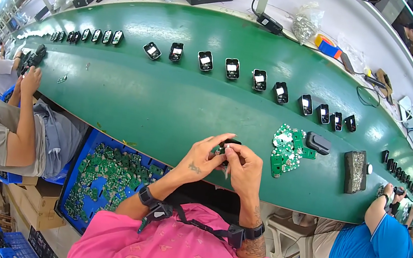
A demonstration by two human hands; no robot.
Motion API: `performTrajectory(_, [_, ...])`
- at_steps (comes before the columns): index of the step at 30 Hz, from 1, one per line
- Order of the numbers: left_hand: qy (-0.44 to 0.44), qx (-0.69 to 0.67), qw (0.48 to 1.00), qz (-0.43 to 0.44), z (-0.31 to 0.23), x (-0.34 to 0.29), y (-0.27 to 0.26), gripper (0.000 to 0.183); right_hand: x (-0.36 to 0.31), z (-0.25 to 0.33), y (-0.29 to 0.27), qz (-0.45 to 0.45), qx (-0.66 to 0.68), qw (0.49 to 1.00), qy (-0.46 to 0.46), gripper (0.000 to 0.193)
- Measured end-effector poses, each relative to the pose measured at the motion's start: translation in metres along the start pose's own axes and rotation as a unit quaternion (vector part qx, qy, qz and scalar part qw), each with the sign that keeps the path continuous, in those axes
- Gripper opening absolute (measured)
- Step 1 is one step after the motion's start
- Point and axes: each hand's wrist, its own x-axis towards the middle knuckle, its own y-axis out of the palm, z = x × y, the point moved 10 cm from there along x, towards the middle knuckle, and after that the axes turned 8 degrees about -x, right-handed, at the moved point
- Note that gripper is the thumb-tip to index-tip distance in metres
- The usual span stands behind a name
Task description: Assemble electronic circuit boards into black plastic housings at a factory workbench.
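Close to the table's front edge, my left hand point(203, 156) and my right hand point(244, 168) meet around a small black case point(232, 142). The left fingers grip it from its left side. My right thumb and fingers are closed on it from the right, the thumb pressing near its opening. A bit of green shows between the hands, and most of the case is covered by my fingers. To the right of my hands lies a heap of small green circuit boards point(287, 148). A dark grey, rounded case point(318, 143) sits beside that heap.
A row of black cases with white labels point(232, 69) runs along the green table point(167, 101). A dark foam block point(354, 172) lies at the right. Below left stands a blue crate point(65, 194) of circuit boards. Co-workers sit on both sides.
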Motion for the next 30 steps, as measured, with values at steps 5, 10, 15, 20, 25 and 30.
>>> performTrajectory(5, [0.002, -0.047, 0.997, -0.054, -0.008, -0.005, -0.007, 0.049, -0.009, 0.0, 0.003, 0.015, 0.069, 0.997, 0.037, 0.013])
performTrajectory(10, [0.084, 0.048, 0.989, -0.116, -0.045, -0.016, -0.005, 0.05, -0.02, 0.05, -0.017, -0.086, -0.132, 0.982, -0.109, 0.009])
performTrajectory(15, [0.157, 0.165, 0.965, -0.133, -0.075, -0.025, 0.004, 0.051, -0.025, 0.084, -0.013, -0.067, -0.278, 0.939, -0.191, 0.004])
performTrajectory(20, [0.163, 0.181, 0.96, -0.137, -0.08, -0.025, 0.007, 0.051, -0.023, 0.087, -0.014, -0.042, -0.282, 0.935, -0.21, 0.006])
performTrajectory(25, [0.165, 0.186, 0.96, -0.127, -0.08, -0.024, 0.009, 0.048, -0.022, 0.088, -0.014, -0.023, -0.304, 0.93, -0.207, 0.004])
performTrajectory(30, [0.213, 0.26, 0.936, -0.106, -0.086, -0.025, 0.017, 0.048, -0.019, 0.084, -0.014, 0.027, -0.332, 0.927, -0.173, 0.006])
